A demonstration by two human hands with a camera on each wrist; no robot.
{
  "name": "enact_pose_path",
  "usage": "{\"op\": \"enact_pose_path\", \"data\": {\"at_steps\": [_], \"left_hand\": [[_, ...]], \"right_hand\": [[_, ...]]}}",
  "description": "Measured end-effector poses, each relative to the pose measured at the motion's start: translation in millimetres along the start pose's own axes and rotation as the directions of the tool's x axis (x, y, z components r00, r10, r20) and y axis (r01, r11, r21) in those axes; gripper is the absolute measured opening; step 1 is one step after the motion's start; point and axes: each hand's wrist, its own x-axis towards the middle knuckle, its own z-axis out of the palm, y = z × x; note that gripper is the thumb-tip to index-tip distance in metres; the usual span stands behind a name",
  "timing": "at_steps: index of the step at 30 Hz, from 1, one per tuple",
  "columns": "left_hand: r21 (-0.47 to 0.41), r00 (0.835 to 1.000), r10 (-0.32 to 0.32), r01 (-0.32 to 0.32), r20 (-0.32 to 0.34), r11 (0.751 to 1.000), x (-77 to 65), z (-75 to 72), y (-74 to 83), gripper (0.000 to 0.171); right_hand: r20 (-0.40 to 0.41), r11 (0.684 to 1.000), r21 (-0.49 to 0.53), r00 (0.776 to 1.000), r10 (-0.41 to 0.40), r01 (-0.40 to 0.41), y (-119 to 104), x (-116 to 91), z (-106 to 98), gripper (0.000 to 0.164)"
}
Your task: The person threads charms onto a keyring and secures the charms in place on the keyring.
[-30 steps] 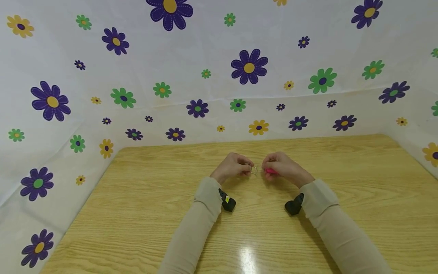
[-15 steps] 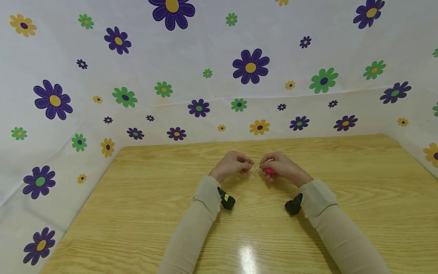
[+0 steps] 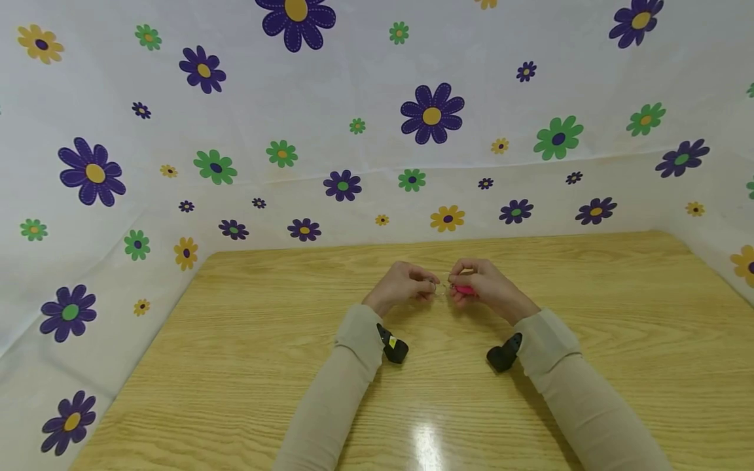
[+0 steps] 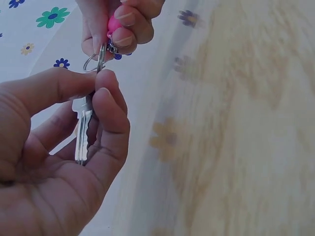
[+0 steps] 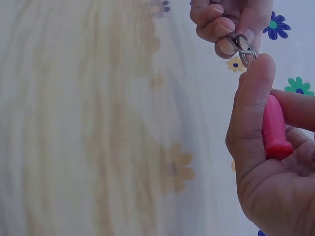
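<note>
My left hand (image 3: 402, 286) pinches a silver key (image 4: 82, 135) near its head, between thumb and fingers; the blade points down toward the palm. A thin metal split ring (image 4: 101, 56) rises from the pinch toward the other hand, and part of its wire stands out to one side. My right hand (image 3: 487, 286) holds a pink fob (image 5: 274, 129) in its curled fingers. A short chain (image 4: 112, 47) shows beside the fob in the left wrist view. Right thumb and fingertips are at the ring; how the chain and ring join is hidden by the fingers.
Both hands are above a wood-grain table (image 3: 247, 366). A white cloth (image 3: 365, 78) with printed flowers stands behind it and at both sides. A black wrist camera (image 3: 393, 348) sits at the left cuff, another at the right cuff.
The right hand has come slightly left to the ring, and the gap between the hands has narrowed. Since half a second ago the right fingers have shifted slightly; both grips stay.
</note>
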Motion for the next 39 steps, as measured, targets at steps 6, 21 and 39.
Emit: {"op": "enact_pose_path", "data": {"at_steps": [6,21,39], "left_hand": [[-0.009,1.0,0.01,-0.01,-0.002,1.0,1.1,-0.2,-2.9,0.018],[-0.071,0.999,0.01,-0.007,0.04,0.997,6.3,0.5,-8.3,0.024],[-0.117,0.999,-0.021,0.017,-0.032,0.993,-0.6,-21.2,-3.4,0.026]], "right_hand": [[0.002,0.999,0.035,1.0,-0.005,0.005,2.0,1.1,-0.3,0.011],[0.044,0.997,0.068,0.999,-0.032,0.029,-0.5,0.6,-2.0,0.012],[0.078,0.997,0.074,0.997,0.02,-0.026,-5.6,-3.9,-27.9,0.018]]}}
